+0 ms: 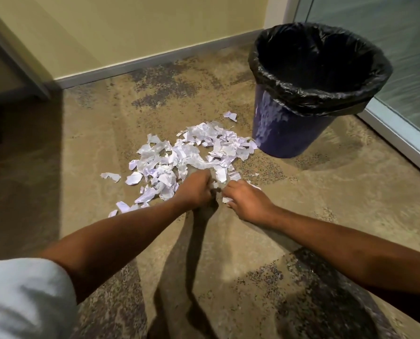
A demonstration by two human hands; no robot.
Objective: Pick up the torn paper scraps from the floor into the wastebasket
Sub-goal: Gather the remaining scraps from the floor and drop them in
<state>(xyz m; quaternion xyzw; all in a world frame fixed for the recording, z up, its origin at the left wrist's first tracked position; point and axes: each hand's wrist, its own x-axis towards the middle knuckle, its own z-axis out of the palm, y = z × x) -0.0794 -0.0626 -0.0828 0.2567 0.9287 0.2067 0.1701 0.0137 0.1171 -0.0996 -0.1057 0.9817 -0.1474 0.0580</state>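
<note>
A heap of torn white paper scraps [192, 152] lies on the carpet in the middle of the view. A dark blue wastebasket [289, 133] with a black bag liner [319, 96] stands upright just right of the heap, and its inside looks dark. My left hand [195, 189] is at the near edge of the heap, fingers curled down around scraps. My right hand [247, 199] is close beside it, its fingers curled on a few small scraps on the floor. One stray scrap [230, 116] lies apart, near the basket.
Brown patterned carpet [253, 253] covers the floor. A yellow wall with a grey baseboard [155, 61] runs behind the heap. A frosted glass panel with a metal frame [400, 133] stands right behind the wastebasket. A dark frame edge rises at the far left.
</note>
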